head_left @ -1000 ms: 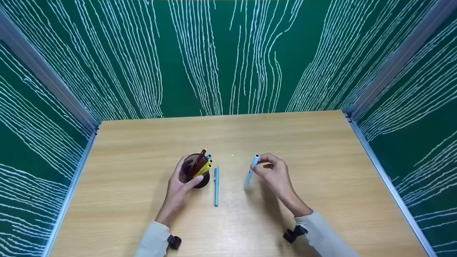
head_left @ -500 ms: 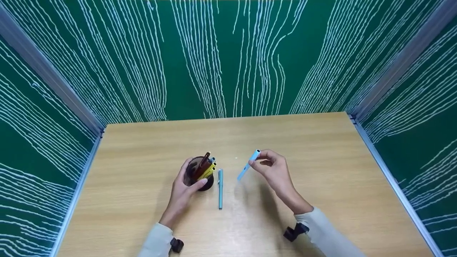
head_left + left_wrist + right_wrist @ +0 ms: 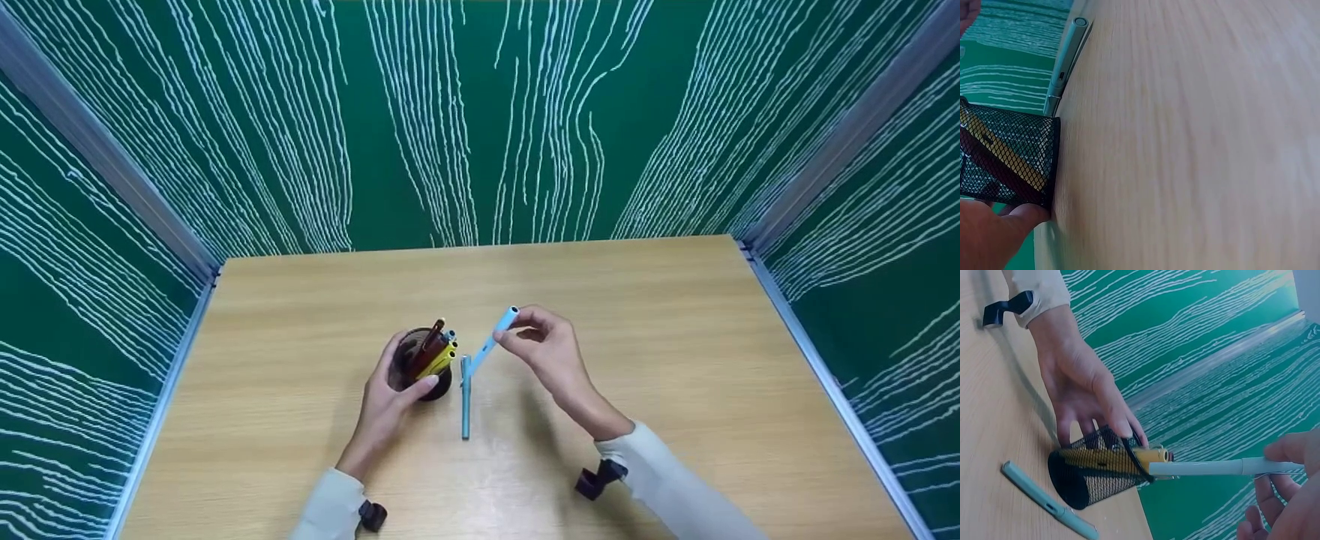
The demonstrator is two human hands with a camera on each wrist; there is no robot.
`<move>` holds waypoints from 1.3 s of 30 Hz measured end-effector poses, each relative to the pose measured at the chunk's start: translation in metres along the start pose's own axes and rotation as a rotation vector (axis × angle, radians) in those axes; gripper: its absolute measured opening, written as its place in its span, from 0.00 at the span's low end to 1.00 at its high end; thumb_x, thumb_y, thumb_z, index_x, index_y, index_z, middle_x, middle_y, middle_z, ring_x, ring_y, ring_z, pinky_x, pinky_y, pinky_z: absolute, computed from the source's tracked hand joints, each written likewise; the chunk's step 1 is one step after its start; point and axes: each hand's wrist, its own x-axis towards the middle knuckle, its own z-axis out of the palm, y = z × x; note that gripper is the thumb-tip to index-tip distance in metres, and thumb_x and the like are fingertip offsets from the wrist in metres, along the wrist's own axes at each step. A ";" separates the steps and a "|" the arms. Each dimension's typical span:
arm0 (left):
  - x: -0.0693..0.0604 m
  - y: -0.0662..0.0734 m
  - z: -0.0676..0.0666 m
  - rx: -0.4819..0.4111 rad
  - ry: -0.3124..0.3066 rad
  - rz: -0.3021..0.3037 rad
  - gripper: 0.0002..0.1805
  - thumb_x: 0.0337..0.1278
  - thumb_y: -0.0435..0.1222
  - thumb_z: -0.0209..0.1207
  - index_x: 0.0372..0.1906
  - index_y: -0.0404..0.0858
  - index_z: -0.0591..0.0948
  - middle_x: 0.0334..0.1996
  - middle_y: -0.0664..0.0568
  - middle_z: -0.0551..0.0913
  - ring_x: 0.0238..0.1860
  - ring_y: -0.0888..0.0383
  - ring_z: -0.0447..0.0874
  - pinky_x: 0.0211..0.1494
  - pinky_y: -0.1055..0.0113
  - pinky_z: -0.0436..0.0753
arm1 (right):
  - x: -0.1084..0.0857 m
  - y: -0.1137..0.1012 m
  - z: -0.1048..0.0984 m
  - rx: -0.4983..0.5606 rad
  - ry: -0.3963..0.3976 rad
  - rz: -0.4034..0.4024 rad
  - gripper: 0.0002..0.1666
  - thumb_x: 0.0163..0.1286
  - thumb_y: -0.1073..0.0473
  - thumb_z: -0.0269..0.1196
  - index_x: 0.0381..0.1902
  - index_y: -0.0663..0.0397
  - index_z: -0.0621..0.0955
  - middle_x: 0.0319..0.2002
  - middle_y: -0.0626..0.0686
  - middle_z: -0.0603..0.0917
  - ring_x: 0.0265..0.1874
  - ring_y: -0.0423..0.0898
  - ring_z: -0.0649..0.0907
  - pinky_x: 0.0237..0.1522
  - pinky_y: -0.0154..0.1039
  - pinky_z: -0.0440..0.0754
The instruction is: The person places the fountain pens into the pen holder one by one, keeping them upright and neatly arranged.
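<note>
My left hand (image 3: 386,409) grips a black mesh pen holder (image 3: 437,391) standing on the table, thumb on its near side and fingers round the far side. Inside it are a dark red pen (image 3: 428,349), yellow pens (image 3: 435,365) and a blue-tipped one. In my right hand (image 3: 551,356), a light blue pen (image 3: 493,343) is pinched near its upper end, slanting down to the left. The right wrist view shows that pen's free end (image 3: 1185,468) close to the holder's rim; whether they touch I cannot tell. A teal pen (image 3: 466,412) lies just right of the holder.
The wooden table (image 3: 300,300) is bounded by green panels (image 3: 480,150) with wavy white lines, at the back and both sides. Metal rails (image 3: 825,382) run along its side edges. A black wrist device (image 3: 600,478) is on each sleeve.
My right hand has moved left with the light blue pen, which now tilts more and is nearer the holder. The left hand keeps its hold on the holder.
</note>
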 end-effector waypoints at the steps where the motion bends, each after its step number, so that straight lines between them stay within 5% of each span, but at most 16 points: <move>1: 0.000 0.000 0.000 0.006 0.002 0.000 0.52 0.62 0.34 0.78 0.87 0.43 0.63 0.82 0.43 0.69 0.82 0.42 0.67 0.87 0.48 0.62 | 0.000 -0.001 0.002 0.004 -0.005 0.004 0.09 0.70 0.64 0.76 0.47 0.57 0.89 0.48 0.57 0.88 0.46 0.56 0.89 0.51 0.39 0.90; 9: 0.000 0.001 0.000 0.073 0.019 -0.005 0.52 0.62 0.38 0.79 0.87 0.47 0.65 0.83 0.44 0.70 0.83 0.42 0.66 0.88 0.42 0.59 | 0.005 -0.004 0.019 0.035 -0.045 -0.017 0.10 0.71 0.63 0.76 0.48 0.57 0.89 0.49 0.57 0.88 0.47 0.56 0.89 0.53 0.41 0.91; 21: 0.001 0.001 0.001 0.060 0.008 0.023 0.48 0.64 0.37 0.78 0.85 0.45 0.67 0.79 0.47 0.75 0.81 0.46 0.69 0.87 0.44 0.61 | 0.013 0.000 0.044 0.064 -0.067 -0.046 0.10 0.71 0.61 0.77 0.46 0.57 0.89 0.48 0.56 0.89 0.41 0.56 0.90 0.49 0.40 0.89; 32: 0.001 0.000 0.001 0.034 0.005 0.025 0.49 0.64 0.36 0.78 0.86 0.47 0.67 0.80 0.46 0.73 0.81 0.47 0.69 0.87 0.46 0.62 | 0.019 0.023 0.052 -0.050 -0.066 -0.063 0.07 0.69 0.63 0.78 0.42 0.56 0.90 0.45 0.52 0.90 0.45 0.52 0.88 0.50 0.41 0.88; 39: 0.001 -0.002 0.000 0.025 0.003 0.032 0.50 0.63 0.34 0.78 0.86 0.43 0.65 0.80 0.45 0.73 0.81 0.46 0.69 0.87 0.47 0.62 | 0.019 0.031 0.055 -0.105 -0.083 -0.088 0.06 0.68 0.63 0.78 0.41 0.54 0.91 0.41 0.49 0.91 0.51 0.58 0.87 0.59 0.51 0.84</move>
